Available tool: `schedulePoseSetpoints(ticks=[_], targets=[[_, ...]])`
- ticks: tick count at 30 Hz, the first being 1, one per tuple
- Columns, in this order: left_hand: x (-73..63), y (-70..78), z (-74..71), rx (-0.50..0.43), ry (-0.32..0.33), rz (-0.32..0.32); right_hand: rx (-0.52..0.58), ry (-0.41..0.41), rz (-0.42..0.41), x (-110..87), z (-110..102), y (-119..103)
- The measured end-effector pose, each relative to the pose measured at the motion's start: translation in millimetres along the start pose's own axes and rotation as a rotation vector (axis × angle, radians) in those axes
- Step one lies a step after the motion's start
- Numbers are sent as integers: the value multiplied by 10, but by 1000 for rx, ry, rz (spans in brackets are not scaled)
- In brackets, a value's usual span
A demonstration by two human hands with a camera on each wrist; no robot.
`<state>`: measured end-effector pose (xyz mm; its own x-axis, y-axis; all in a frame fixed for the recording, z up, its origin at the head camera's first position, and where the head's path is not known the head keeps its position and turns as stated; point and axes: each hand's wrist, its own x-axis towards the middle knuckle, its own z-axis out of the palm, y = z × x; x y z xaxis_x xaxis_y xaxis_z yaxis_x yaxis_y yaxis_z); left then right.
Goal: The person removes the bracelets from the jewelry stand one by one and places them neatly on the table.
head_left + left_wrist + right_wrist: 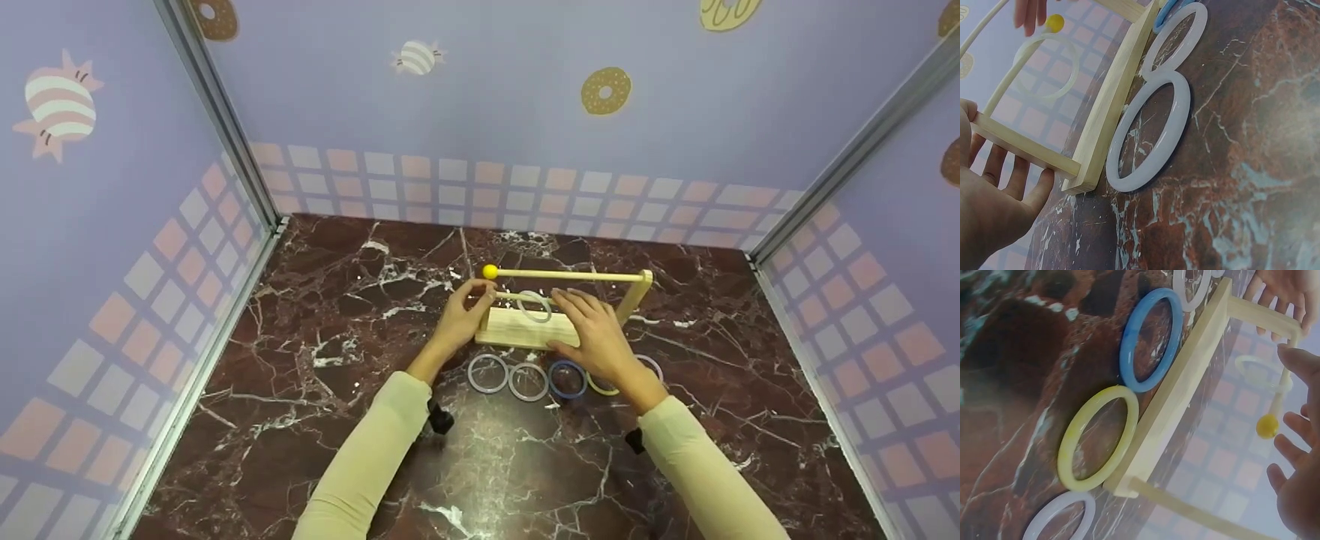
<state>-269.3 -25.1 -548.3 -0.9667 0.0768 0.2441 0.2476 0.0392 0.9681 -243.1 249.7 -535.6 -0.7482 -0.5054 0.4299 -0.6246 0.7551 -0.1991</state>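
Observation:
A wooden bangle stand has a long upper rod from its right post and a lower rod from its shorter left post. My left hand grips that left post, thumb at the top and fingers behind it. Around the lower rod hangs a translucent pale bangle. My right hand is beside the lower rod's free end, fingers spread and loosely bent around a yellow ball without visibly holding it. In the head view this hand hides that ball and part of the base.
In front of the base lie a white bangle, another pale bangle, a blue bangle, a yellow bangle and a lavender bangle. Patterned panels enclose the dark marble-look tabletop.

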Motion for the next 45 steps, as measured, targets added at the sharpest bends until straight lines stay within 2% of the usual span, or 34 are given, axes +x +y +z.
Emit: schedulePoseSetpoints(ticks=[4,11,14,22,35,37,44,45], targets=[[-10,18,-6,10,2,0,13,-46,15,85,34,-27],[101,-271,19,19,16,-5,42,-94,30,184,73,-61],[127,-328,7,14,6,-9,40,-96,34,208,81,-51],[128,-326,-22,2,-17,-23,44,-73,43,235,104,3],[135,-331,-31,3,-29,-37,11,-63,54,172,97,121],[133,-328,-32,5,-33,-28,4,-62,56,165,95,139],[-4,25,7,-16,5,-7,-13,-67,56,153,95,180],[-5,25,7,-18,6,-6,-12,-63,52,150,97,184]])
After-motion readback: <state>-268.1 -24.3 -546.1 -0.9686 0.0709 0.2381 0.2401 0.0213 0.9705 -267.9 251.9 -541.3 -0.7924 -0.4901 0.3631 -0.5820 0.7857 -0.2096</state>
